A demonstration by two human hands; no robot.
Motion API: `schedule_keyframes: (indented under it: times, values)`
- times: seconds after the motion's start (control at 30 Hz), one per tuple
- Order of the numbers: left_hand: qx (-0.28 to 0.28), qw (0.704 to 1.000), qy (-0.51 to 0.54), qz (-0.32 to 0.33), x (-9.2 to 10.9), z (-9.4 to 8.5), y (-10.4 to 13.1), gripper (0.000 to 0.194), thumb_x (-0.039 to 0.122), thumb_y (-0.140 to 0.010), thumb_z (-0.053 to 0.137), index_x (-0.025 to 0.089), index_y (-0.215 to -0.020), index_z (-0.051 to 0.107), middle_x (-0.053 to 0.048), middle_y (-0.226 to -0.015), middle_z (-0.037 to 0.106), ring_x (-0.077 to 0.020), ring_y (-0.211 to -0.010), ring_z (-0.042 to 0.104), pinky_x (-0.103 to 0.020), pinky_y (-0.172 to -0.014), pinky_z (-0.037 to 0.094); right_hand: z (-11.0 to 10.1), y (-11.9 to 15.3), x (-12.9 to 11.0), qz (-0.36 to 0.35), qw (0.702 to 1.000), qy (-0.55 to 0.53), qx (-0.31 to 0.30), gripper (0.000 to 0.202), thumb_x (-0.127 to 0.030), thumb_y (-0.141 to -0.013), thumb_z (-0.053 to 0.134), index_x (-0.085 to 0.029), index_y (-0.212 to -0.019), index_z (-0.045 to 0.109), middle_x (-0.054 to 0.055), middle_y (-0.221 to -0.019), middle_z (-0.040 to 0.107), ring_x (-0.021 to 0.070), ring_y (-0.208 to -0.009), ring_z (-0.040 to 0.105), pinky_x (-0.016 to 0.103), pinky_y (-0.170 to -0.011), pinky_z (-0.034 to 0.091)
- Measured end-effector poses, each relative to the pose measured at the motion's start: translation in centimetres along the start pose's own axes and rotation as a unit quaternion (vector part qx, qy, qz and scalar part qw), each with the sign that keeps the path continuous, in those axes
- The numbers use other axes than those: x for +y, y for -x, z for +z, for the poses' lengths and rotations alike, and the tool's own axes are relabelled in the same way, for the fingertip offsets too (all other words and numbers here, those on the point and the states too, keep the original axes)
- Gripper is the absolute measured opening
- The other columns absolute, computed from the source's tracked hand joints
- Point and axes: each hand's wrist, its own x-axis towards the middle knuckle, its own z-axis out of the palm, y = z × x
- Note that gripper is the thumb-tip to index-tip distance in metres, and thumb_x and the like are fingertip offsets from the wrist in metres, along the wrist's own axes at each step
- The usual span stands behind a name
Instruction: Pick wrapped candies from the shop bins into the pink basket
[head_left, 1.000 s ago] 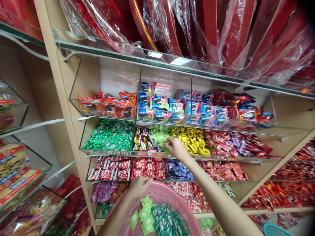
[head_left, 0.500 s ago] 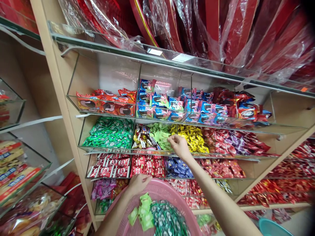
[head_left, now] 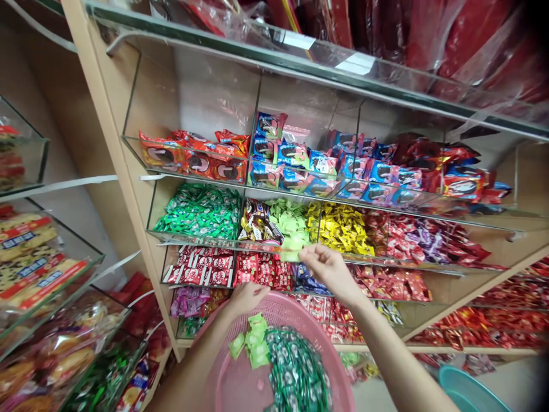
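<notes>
With the right hand [head_left: 329, 271]'s grip pinching a pale green packet [head_left: 291, 250] at its edge, before the glass shelf [head_left: 214, 244], a light hold seems best, the left hand [head_left: 249, 298] clasping the pink basket [head_left: 295, 309] level by its rim.

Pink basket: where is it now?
Bottom centre of the head view: the pink basket appears below the red packets, with the left hand at its rim.
</notes>
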Motion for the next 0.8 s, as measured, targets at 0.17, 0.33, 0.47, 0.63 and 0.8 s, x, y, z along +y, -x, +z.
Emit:
schedule_keyframes:
  times: [0.17, 0.33, 0.47, 0.63, 0.8]
  values:
    - [-0.012, 1.000, 0.018, -0.004, -0.2, 0.1, 0.0, 0.049, 0.056, -0.084, 0.042, 0.017, -0.072, 0.069, 0.001, -0.061, 0.060, -0.0127, -0.059, 0.049, -0.022, -0.053, 0.022, 4.7, 4.4, 6.3, 0.088, 0.976, -0.004, -0.198, 0.030, -0.044, -0.077, 0.059, -0.015, -0.070, 0.056, -0.006, -0.053, 0.045, 0.0064, -0.046, 0.033, 0.020, -0.045, 0.026]
    - [-0.001, 1.000, 0.008, -0.007, -0.1, 0.1, 0.1, 0.052, 0.056, -0.087, 0.037, 0.018, -0.076, 0.070, 0.000, -0.064, 0.063, -0.0126, -0.062, 0.051, -0.022, -0.055, 0.024, 10.7, 5.8, 12.1, 0.207, 0.942, 0.009, -0.265, 0.020, -0.023, -0.071, 0.057, -0.016, -0.055, 0.048, -0.007, -0.047, 0.040, 0.0058, -0.043, 0.032, 0.019, -0.042, 0.023]
    - [-0.006, 1.000, 0.008, -0.014, 0.1, -0.1, 0.3, 0.048, 0.055, -0.086, 0.040, 0.019, -0.081, 0.072, -0.001, -0.071, 0.067, -0.0148, -0.069, 0.055, -0.022, -0.060, 0.028, 13.7, 5.1, 13.2, 0.248, 0.925, 0.103, -0.269, 0.020, -0.011, -0.067, 0.052, -0.017, -0.051, 0.044, -0.008, -0.046, 0.035, 0.0050, -0.042, 0.029, 0.018, -0.041, 0.022]
    - [-0.004, 1.000, 0.001, -0.022, 0.2, -0.1, 0.3, 0.047, 0.054, -0.086, 0.042, 0.019, -0.082, 0.073, -0.002, -0.072, 0.068, -0.0151, -0.071, 0.057, -0.021, -0.061, 0.029, 15.6, 4.6, 13.9, 0.227, 0.921, 0.190, -0.254, 0.016, -0.007, -0.064, 0.053, -0.015, -0.051, 0.049, -0.007, -0.048, 0.039, 0.0053, -0.046, 0.035, 0.018, -0.044, 0.027]
    - [-0.009, 1.000, 0.002, -0.019, -0.1, 0.1, 0.0, 0.044, 0.054, -0.085, 0.043, 0.023, -0.090, 0.072, -0.001, -0.078, 0.071, -0.0160, -0.075, 0.060, -0.021, -0.064, 0.033, 16.2, 5.0, 14.8, 0.196, 0.920, 0.273, -0.201, 0.012, -0.005, -0.064, 0.055, -0.015, -0.062, 0.062, -0.001, -0.062, 0.057, 0.0103, -0.061, 0.050, 0.021, -0.055, 0.033]
